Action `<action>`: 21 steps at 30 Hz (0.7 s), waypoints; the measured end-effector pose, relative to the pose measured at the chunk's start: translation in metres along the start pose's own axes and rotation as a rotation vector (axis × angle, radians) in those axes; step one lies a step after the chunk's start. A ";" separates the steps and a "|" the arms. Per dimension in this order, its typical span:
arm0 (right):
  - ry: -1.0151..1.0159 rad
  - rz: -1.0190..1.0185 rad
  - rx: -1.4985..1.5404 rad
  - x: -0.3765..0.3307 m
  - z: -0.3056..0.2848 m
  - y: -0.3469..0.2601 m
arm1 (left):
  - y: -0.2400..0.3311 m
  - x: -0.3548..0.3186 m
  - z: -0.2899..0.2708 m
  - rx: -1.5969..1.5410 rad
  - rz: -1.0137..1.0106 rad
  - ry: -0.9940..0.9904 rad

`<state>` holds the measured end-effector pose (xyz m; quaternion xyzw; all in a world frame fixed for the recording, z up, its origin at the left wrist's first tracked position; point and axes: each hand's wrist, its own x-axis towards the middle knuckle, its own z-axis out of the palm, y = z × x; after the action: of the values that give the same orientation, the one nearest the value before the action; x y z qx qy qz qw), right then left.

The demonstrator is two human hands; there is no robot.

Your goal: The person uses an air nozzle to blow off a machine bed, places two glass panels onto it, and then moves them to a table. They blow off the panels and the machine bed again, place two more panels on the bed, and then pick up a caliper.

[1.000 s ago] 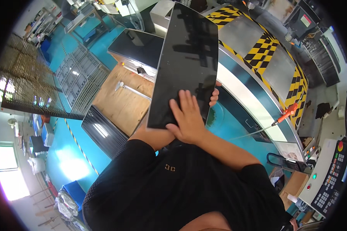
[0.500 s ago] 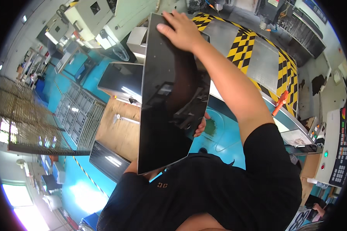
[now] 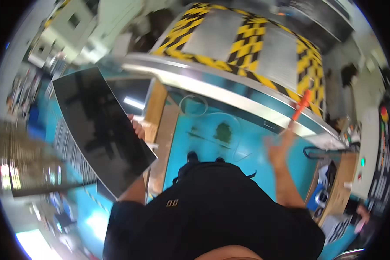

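Note:
A large glossy black panel (image 3: 102, 125) with a thin pale edge is held tilted on my left. My left hand (image 3: 137, 127) grips its right edge from beneath. Its fingertips curl over the rim, and the palm is hidden behind the panel. On the right, away from the panel, my right hand (image 3: 280, 149) is stretched forward and smeared by motion. Just beyond it is an orange-handled tool (image 3: 303, 104) at the front edge of the machine bed. Whether the fingers touch the tool, I cannot tell.
The metal machine bed (image 3: 208, 37), marked with yellow-black tape, spans the front. Another dark panel (image 3: 132, 95) rests on a wooden bench (image 3: 157, 106). A wire rack (image 3: 34, 160) stands left, a control panel (image 3: 368, 169) right. A hose (image 3: 238, 149) lies on the blue floor.
The panel has swung left and lower, staying in my left hand. My right hand has left its top and moved right and down, close to the orange tool. The view has shifted.

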<state>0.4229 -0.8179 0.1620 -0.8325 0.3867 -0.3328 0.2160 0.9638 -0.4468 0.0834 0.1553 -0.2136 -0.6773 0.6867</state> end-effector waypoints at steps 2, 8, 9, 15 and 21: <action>0.282 0.075 -0.217 0.021 -0.053 0.097 | -0.008 -0.043 0.001 0.041 0.305 0.036; -0.105 0.051 -0.456 0.135 -0.036 0.145 | -0.024 -0.003 0.094 -0.215 0.580 0.270; -0.118 0.186 0.022 0.152 -0.025 0.117 | -0.027 -0.003 0.097 -0.251 0.600 0.327; -1.335 -0.380 0.485 0.158 0.030 -0.109 | -0.033 0.012 0.022 -0.190 0.838 0.409; -1.386 -0.216 0.264 0.181 0.089 -0.150 | 0.024 -0.070 -0.089 0.039 0.664 0.553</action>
<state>0.6488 -0.8603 0.2634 -0.8531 0.0324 0.2093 0.4768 1.0295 -0.3825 0.0128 0.2667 -0.0728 -0.3483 0.8957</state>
